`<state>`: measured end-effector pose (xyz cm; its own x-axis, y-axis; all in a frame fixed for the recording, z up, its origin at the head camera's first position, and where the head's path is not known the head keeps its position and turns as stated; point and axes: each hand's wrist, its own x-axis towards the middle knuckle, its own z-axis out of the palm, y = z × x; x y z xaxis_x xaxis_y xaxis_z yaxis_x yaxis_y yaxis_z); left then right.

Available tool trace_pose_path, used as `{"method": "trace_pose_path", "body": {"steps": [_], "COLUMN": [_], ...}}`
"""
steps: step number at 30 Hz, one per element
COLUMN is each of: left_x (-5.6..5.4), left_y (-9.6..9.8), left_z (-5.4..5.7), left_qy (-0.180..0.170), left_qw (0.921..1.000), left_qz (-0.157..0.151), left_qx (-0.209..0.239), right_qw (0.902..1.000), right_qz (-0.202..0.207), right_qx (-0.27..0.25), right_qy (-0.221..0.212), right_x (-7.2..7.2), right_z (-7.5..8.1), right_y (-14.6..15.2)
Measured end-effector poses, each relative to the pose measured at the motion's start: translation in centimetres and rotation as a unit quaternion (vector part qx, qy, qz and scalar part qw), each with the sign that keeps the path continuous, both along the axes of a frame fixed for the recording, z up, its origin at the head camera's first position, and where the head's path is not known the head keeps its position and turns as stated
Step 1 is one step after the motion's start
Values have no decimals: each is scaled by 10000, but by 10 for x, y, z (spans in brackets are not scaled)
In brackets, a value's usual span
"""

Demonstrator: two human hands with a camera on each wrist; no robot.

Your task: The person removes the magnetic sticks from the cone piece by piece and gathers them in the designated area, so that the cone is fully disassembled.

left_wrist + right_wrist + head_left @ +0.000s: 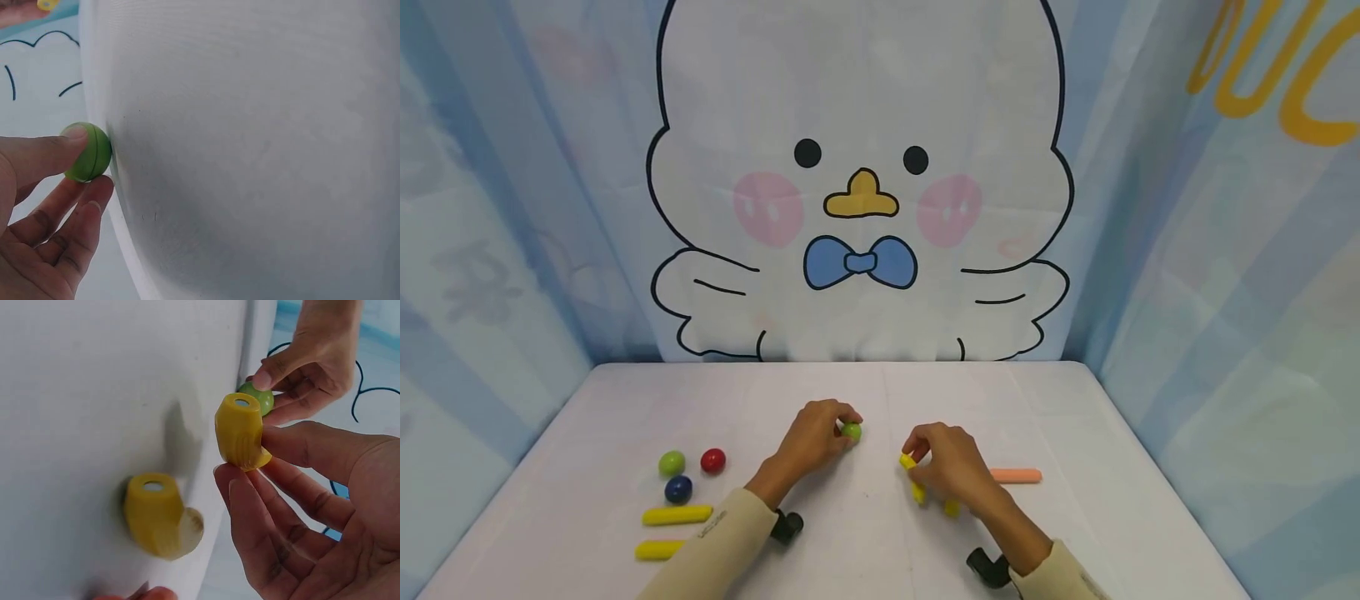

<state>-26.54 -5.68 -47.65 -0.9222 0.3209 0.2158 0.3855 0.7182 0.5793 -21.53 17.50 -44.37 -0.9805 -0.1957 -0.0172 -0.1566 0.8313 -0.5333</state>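
My left hand [817,433] pinches a green ball [97,153] between thumb and fingers, close to the white tabletop. A thin seam line runs round the ball. To its right, my right hand [951,458] holds a short, curved yellow piece [239,431] by thumb and fingertips. A round silvery spot shows in the piece's flat end. Below it on the table lies a similar yellow curved piece [153,512], blurred in the right wrist view. In the head view, my right hand and wrist partly hide the yellow parts under them.
Left of my left forearm lie a green ball [672,463], a red ball [712,461] and a dark blue ball [678,490]. Nearer are two yellow sticks [677,515], one partly behind my sleeve. An orange stick [1017,476] lies beyond my right wrist. Printed curtains surround the table [880,558].
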Motion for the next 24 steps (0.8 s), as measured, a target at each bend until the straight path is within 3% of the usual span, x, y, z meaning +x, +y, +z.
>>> {"method": "trace_pose_path", "body": {"steps": [24], "left_x": [6], "left_y": [1], "left_z": [2], "left_qy": [66], "left_qw": [10000], "left_qz": [30], "left_qx": [-17], "right_qw": [9969], "right_qz": [-156], "right_qx": [594], "right_qy": [482], "right_x": [17], "right_z": [-14], "right_y": [8]}}
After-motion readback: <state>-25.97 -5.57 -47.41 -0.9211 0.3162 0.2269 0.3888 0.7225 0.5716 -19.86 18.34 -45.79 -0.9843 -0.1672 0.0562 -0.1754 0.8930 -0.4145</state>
